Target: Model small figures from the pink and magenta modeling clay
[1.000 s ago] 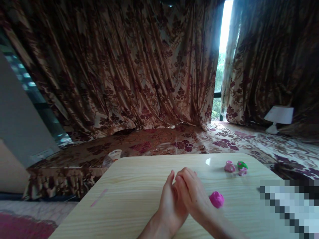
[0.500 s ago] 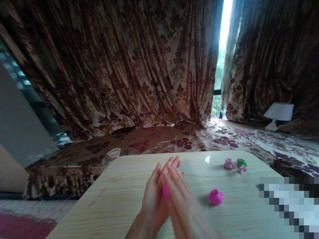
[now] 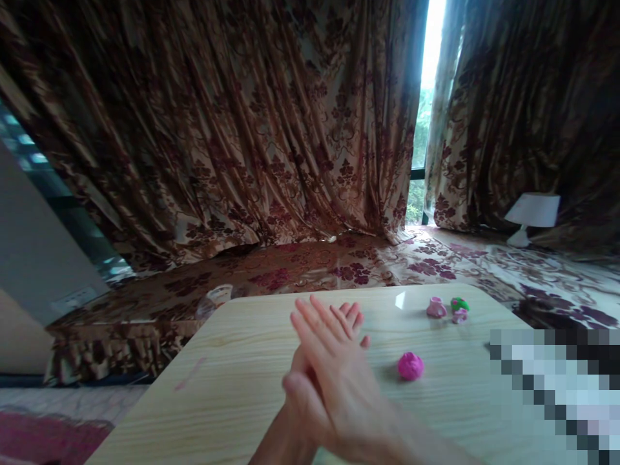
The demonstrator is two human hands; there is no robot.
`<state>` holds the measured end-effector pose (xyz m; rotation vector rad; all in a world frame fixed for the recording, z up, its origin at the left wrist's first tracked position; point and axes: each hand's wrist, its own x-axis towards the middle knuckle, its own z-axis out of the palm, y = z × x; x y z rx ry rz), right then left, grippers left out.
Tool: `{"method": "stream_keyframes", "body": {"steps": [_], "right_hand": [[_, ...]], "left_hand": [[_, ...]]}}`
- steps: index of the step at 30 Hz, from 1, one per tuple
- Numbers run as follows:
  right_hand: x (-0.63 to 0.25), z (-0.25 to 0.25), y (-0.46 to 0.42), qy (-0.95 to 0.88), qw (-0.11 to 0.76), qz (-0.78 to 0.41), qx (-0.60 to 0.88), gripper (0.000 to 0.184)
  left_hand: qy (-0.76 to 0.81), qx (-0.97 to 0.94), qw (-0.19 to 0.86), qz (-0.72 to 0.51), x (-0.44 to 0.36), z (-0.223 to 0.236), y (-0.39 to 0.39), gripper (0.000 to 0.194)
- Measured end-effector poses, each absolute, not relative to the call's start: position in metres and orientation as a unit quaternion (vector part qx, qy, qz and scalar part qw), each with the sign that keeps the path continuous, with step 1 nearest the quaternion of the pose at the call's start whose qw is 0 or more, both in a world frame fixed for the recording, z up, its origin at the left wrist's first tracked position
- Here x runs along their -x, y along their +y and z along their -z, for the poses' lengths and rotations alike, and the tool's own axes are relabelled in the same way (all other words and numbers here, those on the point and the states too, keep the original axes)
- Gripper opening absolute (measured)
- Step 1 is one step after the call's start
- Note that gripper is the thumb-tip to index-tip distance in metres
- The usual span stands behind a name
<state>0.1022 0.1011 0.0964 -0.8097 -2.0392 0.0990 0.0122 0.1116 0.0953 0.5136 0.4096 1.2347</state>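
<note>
While the right hand (image 3: 341,371) lies across the left hand (image 3: 300,363), fingers extended, any hold between palms untellable, one magenta lump (image 3: 411,366) sits to their right on the bench (image 3: 232,361), presumably light, soft, dentable, best cupped round its sides.

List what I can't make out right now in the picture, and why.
Head view: most of the left hand, and anything between the two hands, covered by the right hand.
Head view: the right forearm, cut off by the bottom edge.
Head view: the light object at right, pixelated and cut off by the right edge.
Head view: detail on the green piece, too small.
</note>
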Motion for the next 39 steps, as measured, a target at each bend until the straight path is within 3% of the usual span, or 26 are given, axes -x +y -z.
{"method": "stream_keyframes", "body": {"steps": [4, 9, 13, 15, 17, 22, 26, 29, 32, 35, 39], "right_hand": [[-0.113, -0.098, 0.106, -0.793, 0.463, -0.047, 0.392, 0.050], [-0.105, -0.100, 0.080, -0.878, 0.393, -0.036, 0.271, 0.056], [-0.112, -0.112, 0.095, -0.781, 0.471, -0.053, 0.406, 0.054], [-0.121, -0.105, 0.095, -0.801, 0.447, -0.055, 0.396, 0.047], [-0.124, -0.093, 0.083, -0.857, 0.387, -0.064, 0.335, 0.053], [-0.115, -0.098, 0.071, -0.858, 0.395, -0.063, 0.323, 0.070], [-0.123, -0.115, 0.090, -0.803, 0.428, -0.047, 0.412, 0.057], [-0.124, -0.104, 0.079, -0.866, 0.360, -0.036, 0.344, 0.055], [-0.115, -0.100, 0.066, -0.898, 0.376, 0.007, 0.229, 0.054], [-0.115, -0.110, 0.073, -0.856, 0.397, -0.045, 0.329, 0.064], [-0.123, -0.105, 0.076, -0.861, 0.365, -0.047, 0.351, 0.050]], "left_hand": [[0.185, -0.243, 0.780, -0.547, -0.012, -0.099, 0.106, 0.044], [0.187, -0.246, 0.752, -0.582, -0.017, -0.094, 0.109, 0.048], [0.187, -0.243, 0.767, -0.563, -0.027, -0.089, 0.094, 0.044], [0.173, -0.249, 0.768, -0.564, -0.018, -0.098, 0.090, 0.045], [0.160, -0.264, 0.737, -0.601, -0.008, -0.109, 0.091, 0.049], [0.156, -0.279, 0.703, -0.635, -0.023, -0.103, 0.088, 0.045], [0.156, -0.242, 0.755, -0.589, -0.031, -0.097, 0.075, 0.042], [0.150, -0.250, 0.739, -0.608, -0.016, -0.106, 0.077, 0.044], [0.162, -0.276, 0.708, -0.630, -0.016, -0.103, 0.081, 0.054], [0.172, -0.280, 0.707, -0.626, -0.026, -0.091, 0.078, 0.055], [0.120, -0.253, 0.748, -0.601, -0.016, -0.089, 0.073, 0.043]]}}
